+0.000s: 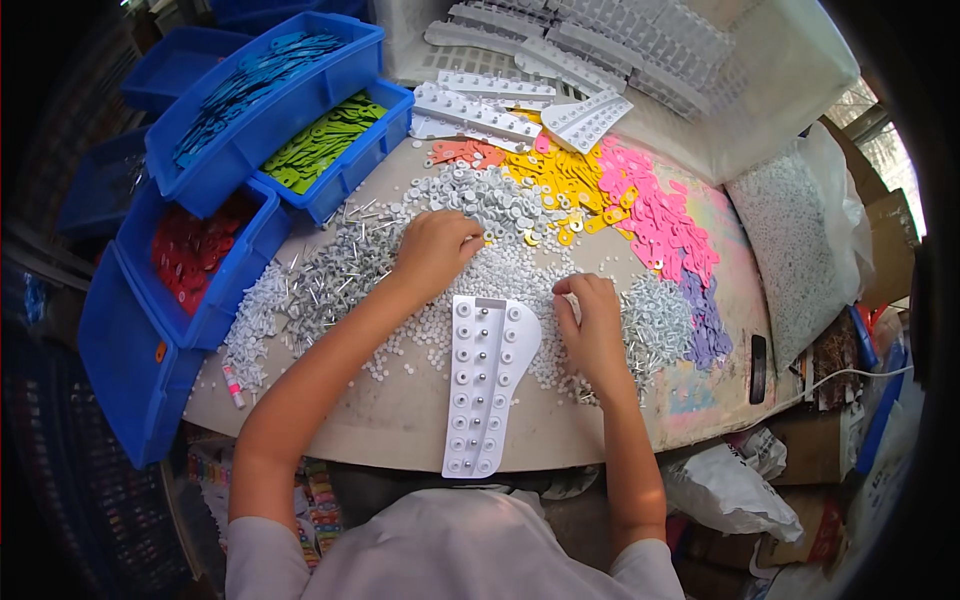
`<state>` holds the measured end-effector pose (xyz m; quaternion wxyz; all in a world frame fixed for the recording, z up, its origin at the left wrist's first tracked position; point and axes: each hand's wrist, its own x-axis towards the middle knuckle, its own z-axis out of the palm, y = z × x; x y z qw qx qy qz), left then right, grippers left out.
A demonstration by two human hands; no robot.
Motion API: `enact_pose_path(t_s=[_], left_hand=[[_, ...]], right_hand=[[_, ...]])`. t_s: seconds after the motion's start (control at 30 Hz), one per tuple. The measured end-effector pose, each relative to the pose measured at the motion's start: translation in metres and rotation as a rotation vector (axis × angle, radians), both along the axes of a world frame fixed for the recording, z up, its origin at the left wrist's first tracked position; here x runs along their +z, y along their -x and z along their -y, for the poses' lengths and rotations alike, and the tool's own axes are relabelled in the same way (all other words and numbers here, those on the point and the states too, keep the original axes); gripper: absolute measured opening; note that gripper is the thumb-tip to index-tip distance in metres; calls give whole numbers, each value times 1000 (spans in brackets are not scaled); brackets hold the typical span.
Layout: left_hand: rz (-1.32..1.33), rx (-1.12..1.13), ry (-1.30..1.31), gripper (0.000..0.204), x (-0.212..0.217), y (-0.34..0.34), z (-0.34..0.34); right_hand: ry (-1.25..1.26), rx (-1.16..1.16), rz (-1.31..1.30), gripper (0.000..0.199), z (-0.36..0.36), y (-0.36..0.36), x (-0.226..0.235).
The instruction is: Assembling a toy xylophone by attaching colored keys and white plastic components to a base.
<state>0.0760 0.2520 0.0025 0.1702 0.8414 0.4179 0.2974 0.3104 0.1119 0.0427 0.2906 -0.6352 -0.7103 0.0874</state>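
Observation:
A white plastic assembly plate (525, 345) lies at the table's near edge in front of me. White round pieces sit along its two sides, and a row of metal studs runs down its middle groove. My left hand (436, 252) is beyond the plate to the left, fingers curled together over the white washers (487, 196). To the right of the plate's far end is my right hand (592, 318), its thumb and fingers bent closed above small white pieces (515, 268). What either hand's fingertips hold is too small to make out.
Blue bins with blue strips (255, 85), green strips (322, 140) and red pieces (195, 250) stand left. Metal pins (335, 280), yellow tabs (555, 185), pink tabs (660, 215) and purple tabs (705, 315) cover the table. More white plates (475, 115) lie at the back.

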Motion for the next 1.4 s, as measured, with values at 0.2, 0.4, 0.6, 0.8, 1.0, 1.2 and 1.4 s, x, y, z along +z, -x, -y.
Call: enact_pose_path(t_s=[0.2,0.4,0.6,0.8,1.0,1.2,1.4], left_hand=[[-53,-7,78,16,-10,-10,-10],[86,87,147,15,16,-3,21],[678,25,597,12,53,40,99],[760,25,864,15,44,66,152],[418,-96,694,19,32,74,180],[339,-166,510,9,39,62,194],[297,-81,373,10,33,52,190]], right_hand=[[14,-51,16,12,-59,-18,-19],[170,-162,-35,21,-99,-11,-32],[196,-221,5,22,-108,0,-34],[205,-173,-176,18,-85,-5,-28],[292,167,-305,14,18,22,32],[477,333,-297,11,82,41,40],[347,243,-239,12,91,51,19]])
